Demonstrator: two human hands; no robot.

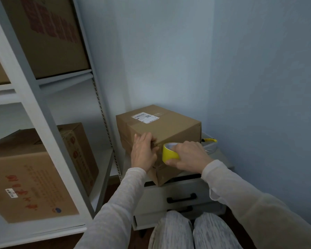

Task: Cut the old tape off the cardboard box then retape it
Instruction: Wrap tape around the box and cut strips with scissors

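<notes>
Your right hand (188, 155) grips the tape roll (170, 153); keep your left hand (144, 151) pressing the box (169, 130) and pull taut.

On my remote feed I see the left hand (144, 153) and right hand (190, 155), each ending a long, loose sleeve. The left sleeve (115, 203) is pale grey heathered knit. The right sleeve (241, 194) looks thinner and creamier, with a soft hemmed cuff. The trousers (171, 230) are light grey, streaked with white.
</notes>
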